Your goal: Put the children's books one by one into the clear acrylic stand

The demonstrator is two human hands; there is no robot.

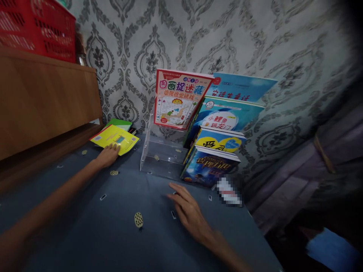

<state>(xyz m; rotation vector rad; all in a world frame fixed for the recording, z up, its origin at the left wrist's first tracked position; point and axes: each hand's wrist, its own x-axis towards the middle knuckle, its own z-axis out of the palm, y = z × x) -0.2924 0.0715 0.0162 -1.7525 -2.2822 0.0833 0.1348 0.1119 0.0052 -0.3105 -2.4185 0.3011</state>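
Note:
My left hand (pixel 108 155) reaches far left, its fingers closed over the near edge of a yellow book (pixel 123 141); the thumb is hidden. That book lies on a small pile, with a green book (pixel 120 124) showing behind it. My right hand (pixel 190 211) hovers over the cloth with fingers stretched apart and nothing in them. Just beyond it stands a clear tiered rack (pixel 163 170). A red-bordered picture book (pixel 178 99) leans on the rack's upper left. On its right side stand a pale blue book (pixel 241 87), a teal book (pixel 227 113), a blue-and-yellow book (pixel 221 142) and a dark blue book (pixel 210 166).
A patterned dark cloth (pixel 113 226) covers the surface. At left stands a wooden cabinet (pixel 48 102) bearing a red basket (pixel 53 30). Patterned wallpaper (pixel 127 56) is behind. A pixelated patch sits beside the rack, and a grey curtain (pixel 309 162) hangs at right.

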